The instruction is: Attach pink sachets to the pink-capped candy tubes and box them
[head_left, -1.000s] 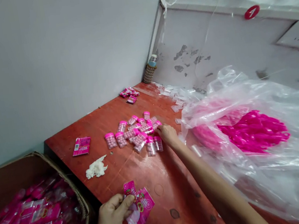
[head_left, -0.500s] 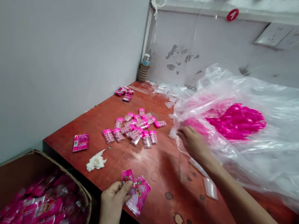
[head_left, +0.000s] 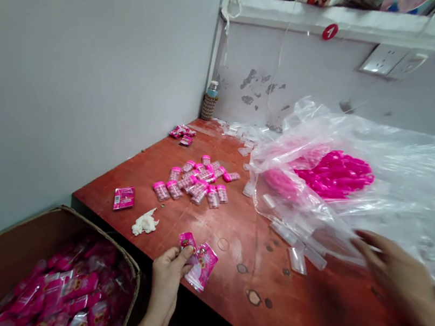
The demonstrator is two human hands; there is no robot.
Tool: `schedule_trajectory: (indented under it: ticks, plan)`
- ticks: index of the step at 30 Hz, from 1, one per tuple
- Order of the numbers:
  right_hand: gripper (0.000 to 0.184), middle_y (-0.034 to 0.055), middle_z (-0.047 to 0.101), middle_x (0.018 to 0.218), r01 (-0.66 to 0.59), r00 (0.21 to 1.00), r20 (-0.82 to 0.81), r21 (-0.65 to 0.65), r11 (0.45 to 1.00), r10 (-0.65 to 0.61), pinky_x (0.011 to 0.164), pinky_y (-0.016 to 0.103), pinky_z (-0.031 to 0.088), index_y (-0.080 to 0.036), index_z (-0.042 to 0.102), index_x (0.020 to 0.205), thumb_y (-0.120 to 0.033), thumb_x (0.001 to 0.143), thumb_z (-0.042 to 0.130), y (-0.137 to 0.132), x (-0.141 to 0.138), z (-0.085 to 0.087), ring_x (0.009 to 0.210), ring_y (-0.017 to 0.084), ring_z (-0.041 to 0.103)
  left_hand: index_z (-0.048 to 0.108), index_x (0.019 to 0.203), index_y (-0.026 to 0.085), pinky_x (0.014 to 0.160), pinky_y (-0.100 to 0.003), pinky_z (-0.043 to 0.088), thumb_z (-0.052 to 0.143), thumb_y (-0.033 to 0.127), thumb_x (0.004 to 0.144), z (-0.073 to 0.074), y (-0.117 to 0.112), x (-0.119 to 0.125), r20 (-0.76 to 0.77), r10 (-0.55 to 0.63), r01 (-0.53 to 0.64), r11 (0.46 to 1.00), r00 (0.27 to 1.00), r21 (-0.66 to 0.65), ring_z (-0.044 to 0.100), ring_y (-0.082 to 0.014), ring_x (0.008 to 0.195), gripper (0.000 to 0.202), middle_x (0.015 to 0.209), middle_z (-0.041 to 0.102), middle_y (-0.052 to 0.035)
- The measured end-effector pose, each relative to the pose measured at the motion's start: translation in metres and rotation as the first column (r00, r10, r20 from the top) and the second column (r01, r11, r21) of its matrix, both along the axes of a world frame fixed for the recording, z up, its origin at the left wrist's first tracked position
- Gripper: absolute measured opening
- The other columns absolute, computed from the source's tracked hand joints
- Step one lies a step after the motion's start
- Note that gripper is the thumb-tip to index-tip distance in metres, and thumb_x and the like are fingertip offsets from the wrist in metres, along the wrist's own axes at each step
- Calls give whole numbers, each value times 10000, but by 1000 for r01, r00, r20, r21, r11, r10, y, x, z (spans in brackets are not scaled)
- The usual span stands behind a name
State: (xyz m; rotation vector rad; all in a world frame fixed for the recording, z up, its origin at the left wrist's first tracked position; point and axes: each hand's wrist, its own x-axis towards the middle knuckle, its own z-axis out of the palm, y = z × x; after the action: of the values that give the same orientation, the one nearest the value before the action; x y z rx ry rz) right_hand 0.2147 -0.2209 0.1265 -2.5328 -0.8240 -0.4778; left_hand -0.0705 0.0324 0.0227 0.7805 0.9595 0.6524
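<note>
My left hand [head_left: 169, 273] pinches a small stack of pink printed sachets [head_left: 200, 264] at the near edge of the red-brown table [head_left: 253, 266]. My right hand [head_left: 397, 272] is at the lower right, blurred by motion, fingers partly spread beside the big clear plastic bag [head_left: 371, 205] that holds bright pink pieces [head_left: 334, 175]. Whether it holds anything is unclear. A cluster of small clear bottles with pink caps [head_left: 198, 182] lies at mid-table, away from both hands. Small clear sleeves [head_left: 297, 257] lie along the bag's near edge.
A cardboard box [head_left: 48, 232] full of pink sachets stands at the lower left. A lone sachet [head_left: 123, 197] and a white wad [head_left: 145, 224] lie near the table's left edge. More sachets [head_left: 182, 133] and a wrapped bottle [head_left: 209, 104] sit in the far corner by the wall.
My right hand has drawn back from the bottle cluster, past the bag's edge, to the lower right near me. My left hand still holds the sachets.
</note>
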Motion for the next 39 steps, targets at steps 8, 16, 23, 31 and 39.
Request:
schedule_trajectory:
  ticks: [8,16,23,31,39]
  plan:
    - [268,102,630,1009,-537,842,-193,-200,820,505,770,282,424,-152,570,1020,-256,834,407,211,-36,-60,913,198,582,569,535,117,491,-174,437,738,339,530,3,0,2,-6,23,-23,1000,1000,-15,518,-75,486,280,521,538,28]
    - [344,148,496,1220,-537,842,-222,-262,802,491,890,316,329,-128,495,1151,-273,854,400,270,-18,-84,1103,230,458,592,563,113,507,-178,449,726,333,562,4,-1,1,-12,31,-31,1000,999,1,522,-79,504,257,542,551,23]
    - [379,169,585,1067,-492,862,-293,-285,822,414,794,294,375,-76,485,1136,-277,816,447,231,-9,-83,971,225,545,617,599,108,540,-180,488,723,299,591,4,1,-2,44,35,-32,998,998,-58,552,-86,553,219,586,586,-1]
    - [327,46,609,675,-496,703,-556,63,866,444,515,267,410,-153,535,852,-454,803,419,177,-73,-69,600,186,583,583,686,100,538,-235,535,661,139,682,22,1,7,223,264,-159,903,938,-398,599,-115,526,87,611,619,-36]
    - [257,-22,572,586,-251,201,-788,533,808,582,390,227,436,-198,495,860,-437,772,535,125,-188,-71,439,133,549,571,784,106,575,-249,533,607,159,742,18,-21,23,302,338,-144,842,891,-519,636,-152,601,77,671,639,-57]
